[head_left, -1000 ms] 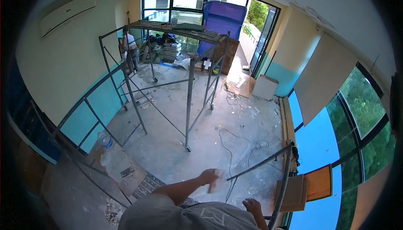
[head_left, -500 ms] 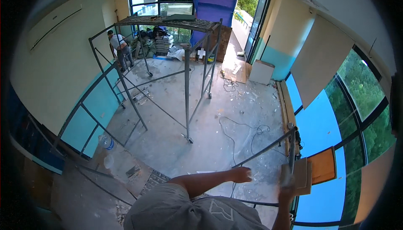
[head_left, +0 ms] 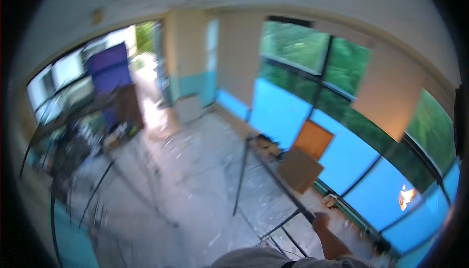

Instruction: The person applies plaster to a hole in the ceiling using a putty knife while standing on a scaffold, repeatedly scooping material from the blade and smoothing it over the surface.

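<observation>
My right hand (head_left: pixel 321 220) is closed around a dark metal scaffold rail (head_left: pixel 281 182), near the rail's lower end. The rail slants up and left from the hand to a corner, where an upright post (head_left: pixel 241 177) drops away. Thinner crossbars (head_left: pixel 293 240) of the same frame show below, to the left of my forearm. My left hand is out of view. Part of my grey shirt (head_left: pixel 249 258) appears at the lower edge. The picture is smeared by motion, so finger detail is soft.
A second scaffold (head_left: pixel 78 114) stands at left, blurred. Debris litters the concrete floor (head_left: pixel 190 170). A brown board (head_left: pixel 299 170) and an orange panel (head_left: pixel 313 140) lean by the blue lower window panels (head_left: pixel 281 104). A purple sheet (head_left: pixel 110 70) hangs beside the bright doorway (head_left: pixel 146 67).
The view has swung to the right, toward the windows. My left hand has left the picture. My right hand, blurred beside the post before, now grips the rail. The other person is no longer distinguishable.
</observation>
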The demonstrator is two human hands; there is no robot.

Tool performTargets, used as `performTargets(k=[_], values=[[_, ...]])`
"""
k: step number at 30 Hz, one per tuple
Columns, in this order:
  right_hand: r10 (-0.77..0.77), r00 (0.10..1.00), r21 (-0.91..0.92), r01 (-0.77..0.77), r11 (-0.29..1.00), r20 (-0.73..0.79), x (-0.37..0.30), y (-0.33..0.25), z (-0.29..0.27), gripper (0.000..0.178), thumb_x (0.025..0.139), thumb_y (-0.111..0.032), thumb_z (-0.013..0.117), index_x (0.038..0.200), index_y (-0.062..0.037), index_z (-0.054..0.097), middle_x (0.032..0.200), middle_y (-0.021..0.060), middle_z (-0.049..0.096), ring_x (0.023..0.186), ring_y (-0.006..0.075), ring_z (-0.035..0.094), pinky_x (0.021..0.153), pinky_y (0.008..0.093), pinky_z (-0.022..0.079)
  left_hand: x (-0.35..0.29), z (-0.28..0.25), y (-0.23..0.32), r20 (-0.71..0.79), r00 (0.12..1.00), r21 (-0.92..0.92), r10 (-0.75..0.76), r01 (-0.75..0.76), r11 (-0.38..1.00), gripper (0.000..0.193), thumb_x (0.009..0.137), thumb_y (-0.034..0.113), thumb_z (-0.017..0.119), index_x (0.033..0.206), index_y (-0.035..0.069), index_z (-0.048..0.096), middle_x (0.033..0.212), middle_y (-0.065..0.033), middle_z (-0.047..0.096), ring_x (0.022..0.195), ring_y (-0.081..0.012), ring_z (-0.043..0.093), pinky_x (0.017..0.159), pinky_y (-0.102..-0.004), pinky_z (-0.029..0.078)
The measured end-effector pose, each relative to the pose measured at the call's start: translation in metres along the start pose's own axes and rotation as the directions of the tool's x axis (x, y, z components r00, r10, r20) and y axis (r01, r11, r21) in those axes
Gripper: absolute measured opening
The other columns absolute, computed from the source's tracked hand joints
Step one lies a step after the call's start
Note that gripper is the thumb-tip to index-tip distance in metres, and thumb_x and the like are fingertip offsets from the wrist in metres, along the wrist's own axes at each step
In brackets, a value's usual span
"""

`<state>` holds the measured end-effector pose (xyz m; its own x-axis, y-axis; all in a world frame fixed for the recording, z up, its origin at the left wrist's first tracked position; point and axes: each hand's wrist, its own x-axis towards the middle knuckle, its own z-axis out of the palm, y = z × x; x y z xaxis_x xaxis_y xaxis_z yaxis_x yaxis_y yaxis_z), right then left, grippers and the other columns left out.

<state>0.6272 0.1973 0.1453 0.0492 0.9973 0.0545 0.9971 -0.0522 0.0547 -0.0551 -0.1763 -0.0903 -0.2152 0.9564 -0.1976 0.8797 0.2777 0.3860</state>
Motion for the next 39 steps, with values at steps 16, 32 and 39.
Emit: performTargets(k=[16,32,39], values=[[-0.229,0.132,-0.236,-0.036,0.971,-0.964,0.096,-0.002,-0.614,0.026,0.082,-0.017,0.049,0.101,-0.0241,0.064,0.086,0.0085,0.061,0.082,0.0278,0.058,0.074,0.0428,0.048,0.232,-0.029,0.169,0.100,0.947,0.122,0.306,-0.316,0.941,0.043,0.077,0.036,0.056,0.113,0.012,0.053,0.114,-0.0123,0.054,0.099,-0.0294,0.055,0.084,-0.0435,0.043],[-0.348,-0.114,-0.265,-0.446,0.855,-0.931,0.055,-0.007,-0.843,0.018,0.077,-0.019,0.056,0.084,-0.0045,0.065,0.085,0.0137,0.064,0.087,0.0294,0.061,0.077,0.0401,0.049,0.258,-0.004,0.225,0.165,0.906,0.163,0.391,-0.415,0.895,0.038,0.077,0.036,0.055,0.106,0.012,0.055,0.108,-0.0135,0.055,0.095,-0.0289,0.056,0.080,-0.0445,0.043],[-0.265,-0.067,-0.186,-0.549,0.815,-0.962,0.074,-0.008,-0.854,0.015,0.074,-0.017,0.056,0.081,-0.0065,0.065,0.083,0.0132,0.064,0.083,0.0281,0.061,0.073,0.0406,0.050,0.271,0.003,0.234,0.169,0.898,0.170,0.406,-0.432,0.886,0.035,0.077,0.036,0.055,0.103,0.013,0.056,0.106,-0.0140,0.056,0.093,-0.0287,0.056,0.079,-0.0450,0.043]])
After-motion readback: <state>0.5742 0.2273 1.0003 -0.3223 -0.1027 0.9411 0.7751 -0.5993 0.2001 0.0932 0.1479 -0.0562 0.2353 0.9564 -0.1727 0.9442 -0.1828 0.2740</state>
